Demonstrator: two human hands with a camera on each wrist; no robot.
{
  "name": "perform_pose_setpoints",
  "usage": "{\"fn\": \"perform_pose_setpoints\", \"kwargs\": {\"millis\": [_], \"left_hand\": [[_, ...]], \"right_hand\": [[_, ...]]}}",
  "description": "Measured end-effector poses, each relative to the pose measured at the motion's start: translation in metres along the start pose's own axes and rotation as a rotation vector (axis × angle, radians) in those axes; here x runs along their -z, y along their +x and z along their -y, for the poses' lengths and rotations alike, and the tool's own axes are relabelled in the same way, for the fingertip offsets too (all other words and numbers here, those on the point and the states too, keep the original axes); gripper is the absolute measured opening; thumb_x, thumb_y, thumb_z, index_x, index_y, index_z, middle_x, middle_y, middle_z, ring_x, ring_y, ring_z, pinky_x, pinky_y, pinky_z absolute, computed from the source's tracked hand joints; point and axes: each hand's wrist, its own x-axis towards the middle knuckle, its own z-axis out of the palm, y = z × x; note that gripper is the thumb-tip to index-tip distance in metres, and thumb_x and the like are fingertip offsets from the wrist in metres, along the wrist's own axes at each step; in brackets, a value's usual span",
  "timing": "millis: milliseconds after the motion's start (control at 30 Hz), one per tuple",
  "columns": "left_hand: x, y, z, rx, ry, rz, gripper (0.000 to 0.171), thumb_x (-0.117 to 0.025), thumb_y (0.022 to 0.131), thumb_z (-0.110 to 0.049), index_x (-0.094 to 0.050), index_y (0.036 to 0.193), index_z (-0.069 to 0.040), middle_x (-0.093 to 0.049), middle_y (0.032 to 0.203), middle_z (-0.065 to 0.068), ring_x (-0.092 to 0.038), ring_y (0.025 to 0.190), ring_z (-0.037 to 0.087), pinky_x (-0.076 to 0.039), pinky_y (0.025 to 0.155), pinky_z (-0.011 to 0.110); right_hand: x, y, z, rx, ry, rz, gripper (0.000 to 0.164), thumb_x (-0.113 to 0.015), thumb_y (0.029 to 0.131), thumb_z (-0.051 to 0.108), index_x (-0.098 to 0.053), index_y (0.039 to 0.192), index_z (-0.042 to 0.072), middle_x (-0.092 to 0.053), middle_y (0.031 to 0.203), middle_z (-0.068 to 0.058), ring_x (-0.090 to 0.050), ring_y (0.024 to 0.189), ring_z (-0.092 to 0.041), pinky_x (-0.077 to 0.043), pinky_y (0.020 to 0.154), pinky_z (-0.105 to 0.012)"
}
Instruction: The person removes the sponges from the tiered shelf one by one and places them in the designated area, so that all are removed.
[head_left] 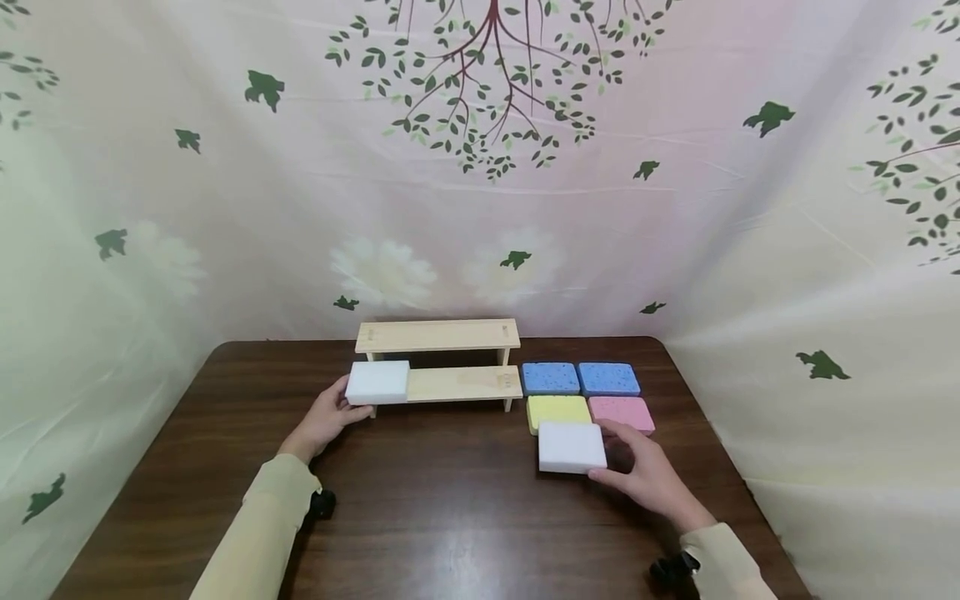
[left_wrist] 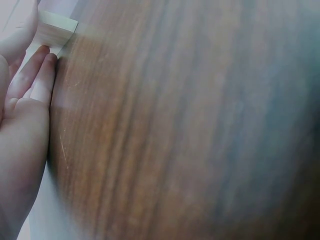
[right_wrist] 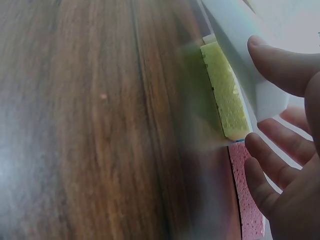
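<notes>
A white sponge (head_left: 378, 382) lies on the left end of the lower wooden shelf (head_left: 465, 384), and my left hand (head_left: 327, 419) holds it by its left edge, thumb along the front. That sponge is out of sight in the left wrist view, where only the hand (left_wrist: 25, 115) and a shelf corner show. My right hand (head_left: 645, 471) pinches a second white sponge (head_left: 572, 448) by its right side, raised over the table in front of the yellow sponge (head_left: 558, 410). In the right wrist view the thumb presses one face of this white block (right_wrist: 265, 97), which is tilted.
A pink sponge (head_left: 622, 412) sits to the right of the yellow one. Behind them are two blue sponges (head_left: 551, 378) side by side. The upper shelf step (head_left: 437, 335) stands at the back, near the printed cloth wall (head_left: 442, 217). Dark wood tabletop (head_left: 450, 517) extends in front.
</notes>
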Motion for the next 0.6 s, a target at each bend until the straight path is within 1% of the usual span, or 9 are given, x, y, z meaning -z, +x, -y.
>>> {"fn": "perform_pose_setpoints", "kwargs": {"millis": [133, 233, 400, 600], "left_hand": [[-0.001, -0.003, 0.0, 0.007, -0.004, -0.006, 0.088, -0.08, 0.095, -0.013, -0.028, 0.165, -0.006, -0.046, 0.158, 0.024, -0.047, 0.144, 0.036, -0.047, 0.104, 0.022], [-0.003, -0.004, 0.002, 0.012, -0.007, -0.008, 0.087, -0.08, 0.095, -0.012, -0.029, 0.165, -0.005, -0.046, 0.158, 0.024, -0.048, 0.143, 0.037, -0.047, 0.104, 0.023], [-0.005, -0.001, 0.006, 0.012, -0.006, -0.009, 0.087, -0.081, 0.094, -0.013, -0.03, 0.164, -0.006, -0.048, 0.156, 0.023, -0.049, 0.141, 0.036, -0.048, 0.104, 0.024], [-0.001, 0.002, 0.003, 0.003, -0.011, -0.006, 0.086, -0.081, 0.095, -0.014, -0.031, 0.164, -0.007, -0.047, 0.157, 0.023, -0.049, 0.142, 0.036, -0.048, 0.104, 0.024]], "right_hand": [[-0.002, -0.004, -0.002, -0.014, -0.005, 0.016, 0.087, -0.092, 0.08, 0.046, -0.054, 0.151, 0.014, -0.067, 0.134, -0.005, -0.065, 0.118, -0.024, -0.056, 0.098, -0.051], [-0.004, -0.008, -0.004, -0.027, -0.012, 0.031, 0.085, -0.093, 0.079, 0.046, -0.056, 0.149, 0.016, -0.067, 0.135, -0.005, -0.065, 0.118, -0.024, -0.056, 0.097, -0.051], [-0.006, -0.01, -0.01, -0.04, -0.03, 0.049, 0.084, -0.093, 0.078, 0.047, -0.057, 0.147, 0.016, -0.069, 0.13, -0.004, -0.064, 0.114, -0.022, -0.057, 0.092, -0.047], [-0.009, -0.005, -0.012, -0.04, -0.071, 0.042, 0.084, -0.096, 0.076, 0.042, -0.058, 0.146, 0.014, -0.069, 0.124, -0.001, -0.063, 0.109, -0.017, -0.057, 0.09, -0.043]]}}
